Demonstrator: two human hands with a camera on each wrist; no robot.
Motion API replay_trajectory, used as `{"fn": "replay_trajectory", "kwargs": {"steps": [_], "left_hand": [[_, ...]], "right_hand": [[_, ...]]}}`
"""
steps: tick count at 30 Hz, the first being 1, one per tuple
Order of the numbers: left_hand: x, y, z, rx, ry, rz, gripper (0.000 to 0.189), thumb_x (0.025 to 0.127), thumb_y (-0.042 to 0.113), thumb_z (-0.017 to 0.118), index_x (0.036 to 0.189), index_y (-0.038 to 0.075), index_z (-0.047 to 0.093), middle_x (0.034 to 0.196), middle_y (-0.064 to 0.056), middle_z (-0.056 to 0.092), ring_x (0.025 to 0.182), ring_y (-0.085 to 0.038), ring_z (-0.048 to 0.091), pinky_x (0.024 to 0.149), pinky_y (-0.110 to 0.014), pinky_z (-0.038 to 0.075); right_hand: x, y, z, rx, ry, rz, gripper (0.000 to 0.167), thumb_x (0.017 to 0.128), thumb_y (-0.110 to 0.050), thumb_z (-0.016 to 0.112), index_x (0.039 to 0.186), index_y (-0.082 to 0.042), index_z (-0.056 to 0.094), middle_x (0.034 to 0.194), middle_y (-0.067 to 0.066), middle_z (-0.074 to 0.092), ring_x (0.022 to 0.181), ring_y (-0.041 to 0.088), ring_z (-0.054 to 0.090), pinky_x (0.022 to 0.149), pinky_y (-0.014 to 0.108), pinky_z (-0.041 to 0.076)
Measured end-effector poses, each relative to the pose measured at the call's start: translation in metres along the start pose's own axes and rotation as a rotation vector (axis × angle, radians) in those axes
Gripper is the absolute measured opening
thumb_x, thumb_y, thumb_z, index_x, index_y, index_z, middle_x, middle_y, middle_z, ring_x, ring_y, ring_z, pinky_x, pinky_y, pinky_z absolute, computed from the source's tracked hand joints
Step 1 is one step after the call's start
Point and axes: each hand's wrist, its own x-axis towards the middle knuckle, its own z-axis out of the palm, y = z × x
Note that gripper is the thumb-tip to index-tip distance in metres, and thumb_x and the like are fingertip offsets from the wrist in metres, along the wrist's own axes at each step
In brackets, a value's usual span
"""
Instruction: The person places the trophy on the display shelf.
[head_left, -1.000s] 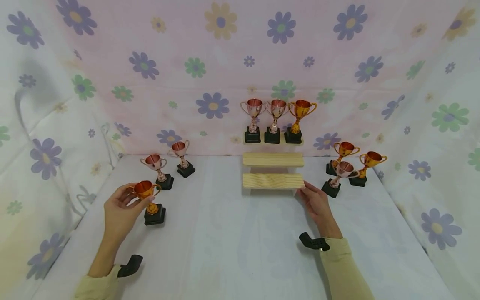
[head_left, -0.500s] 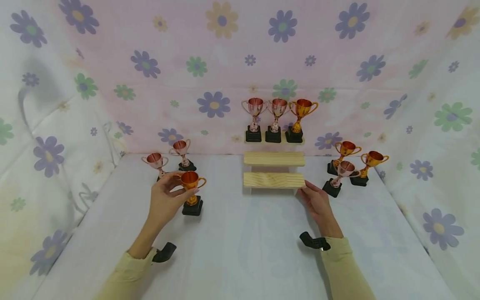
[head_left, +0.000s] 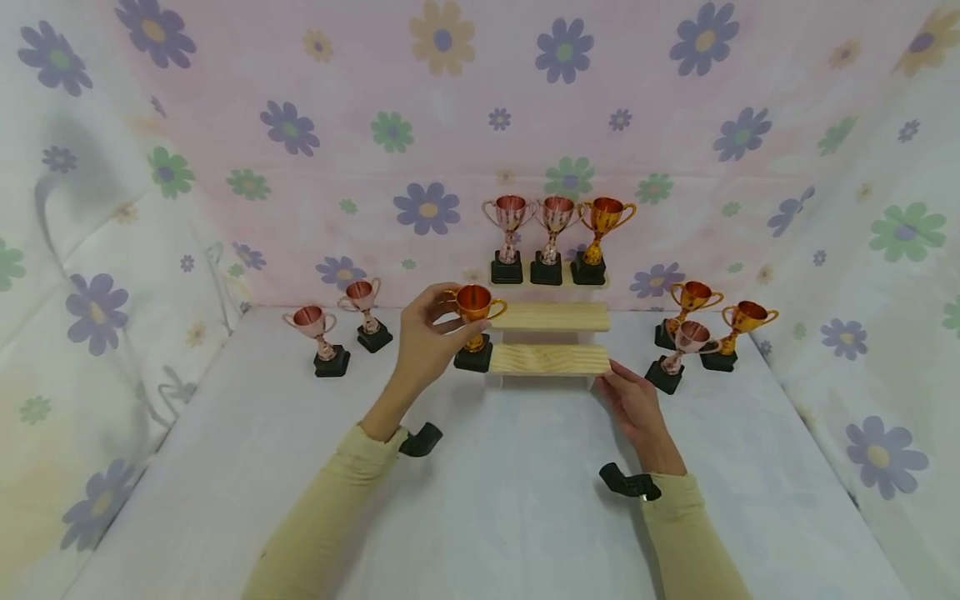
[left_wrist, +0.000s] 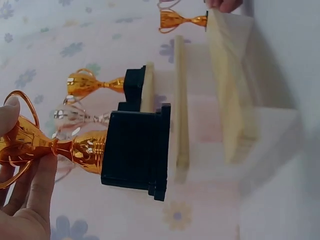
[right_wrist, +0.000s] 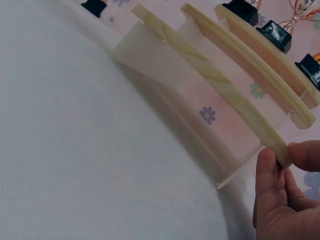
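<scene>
In the head view my left hand [head_left: 427,333] holds a gold trophy cup [head_left: 474,315] upright by its cup part, at the left end of a three-tier wooden shelf [head_left: 551,360]. The left wrist view shows the trophy's black base [left_wrist: 134,149] off the boards, with thumb and fingers on the gold cup. My right hand [head_left: 636,410] pinches the right end of the lowest board; the right wrist view shows the thumb [right_wrist: 306,155] on one side and fingers on the other. On the top board stand two rose-coloured trophies [head_left: 511,218] and one gold trophy [head_left: 604,221].
Two rose-coloured trophies [head_left: 311,323] stand on the white-covered table [head_left: 480,500] at the left. To the right, two gold trophies [head_left: 746,318] and one rose-coloured trophy [head_left: 692,338] stand close together. A flowered cloth [head_left: 300,225] hangs behind and at the sides.
My left hand has carried the gold trophy from the left of the table rightward and away from me to the shelf. The right hand keeps its grip on the lowest board.
</scene>
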Motion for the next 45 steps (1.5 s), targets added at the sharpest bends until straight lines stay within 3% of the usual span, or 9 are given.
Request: {"fn": "replay_trajectory", "kwargs": {"steps": [5, 9, 14, 20, 28, 39, 45], "left_hand": [[0.025, -0.009, 0.030, -0.062, -0.005, 0.030, 0.049, 0.080, -0.003, 0.085, 0.124, -0.003, 0.063, 0.119, -0.020, 0.067, 0.098, -0.028, 0.068, 0.085, -0.034, 0.063], [0.036, -0.020, 0.048, -0.078, 0.036, 0.017, 0.049, 0.079, -0.002, 0.085, 0.123, -0.004, 0.065, 0.117, -0.022, 0.067, 0.097, -0.031, 0.069, 0.083, -0.036, 0.063], [0.044, -0.024, 0.062, -0.098, 0.087, 0.016, 0.050, 0.078, -0.005, 0.085, 0.123, -0.007, 0.064, 0.116, -0.025, 0.065, 0.094, -0.035, 0.067, 0.084, -0.046, 0.063], [0.053, -0.031, 0.073, -0.094, 0.074, 0.035, 0.051, 0.079, -0.009, 0.082, 0.125, -0.012, 0.061, 0.117, -0.031, 0.063, 0.094, -0.042, 0.065, 0.084, -0.058, 0.061], [0.062, -0.038, 0.091, -0.089, 0.046, 0.025, 0.050, 0.081, 0.006, 0.087, 0.124, -0.003, 0.065, 0.114, -0.022, 0.065, 0.093, -0.035, 0.067, 0.084, -0.046, 0.063], [0.075, -0.035, 0.133, -0.053, 0.018, -0.031, 0.053, 0.084, 0.013, 0.085, 0.129, 0.002, 0.060, 0.116, -0.014, 0.063, 0.097, -0.024, 0.067, 0.081, -0.026, 0.062], [0.080, -0.034, 0.150, -0.087, 0.000, -0.006, 0.051, 0.084, 0.009, 0.084, 0.129, 0.000, 0.061, 0.116, -0.017, 0.063, 0.095, -0.026, 0.067, 0.082, -0.030, 0.063]], "right_hand": [[0.001, 0.001, -0.001, 0.006, 0.001, 0.002, 0.054, 0.108, -0.007, 0.046, 0.160, -0.006, 0.029, 0.160, 0.011, 0.036, 0.126, 0.012, 0.053, 0.110, 0.022, 0.045], [0.001, 0.001, -0.001, -0.003, 0.015, 0.004, 0.054, 0.108, -0.007, 0.046, 0.159, -0.007, 0.031, 0.160, 0.011, 0.037, 0.123, 0.011, 0.055, 0.107, 0.020, 0.047], [0.001, -0.001, -0.001, -0.003, 0.017, 0.011, 0.053, 0.108, -0.009, 0.047, 0.159, -0.007, 0.031, 0.159, 0.011, 0.037, 0.123, 0.011, 0.055, 0.107, 0.020, 0.048], [0.000, 0.000, -0.001, -0.014, 0.004, -0.013, 0.053, 0.108, -0.009, 0.047, 0.159, -0.005, 0.031, 0.155, 0.011, 0.040, 0.119, 0.009, 0.057, 0.107, 0.020, 0.047], [0.002, 0.004, -0.001, -0.006, -0.010, -0.045, 0.051, 0.108, -0.007, 0.046, 0.157, -0.002, 0.033, 0.150, 0.011, 0.044, 0.113, 0.006, 0.061, 0.103, 0.018, 0.050], [0.000, 0.002, -0.002, -0.028, -0.015, -0.035, 0.053, 0.109, -0.010, 0.046, 0.159, -0.003, 0.031, 0.155, 0.011, 0.040, 0.121, 0.008, 0.057, 0.107, 0.019, 0.047], [0.000, 0.002, -0.002, -0.031, -0.019, -0.022, 0.054, 0.109, -0.010, 0.045, 0.160, -0.005, 0.029, 0.160, 0.012, 0.035, 0.129, 0.011, 0.052, 0.111, 0.021, 0.044]]}}
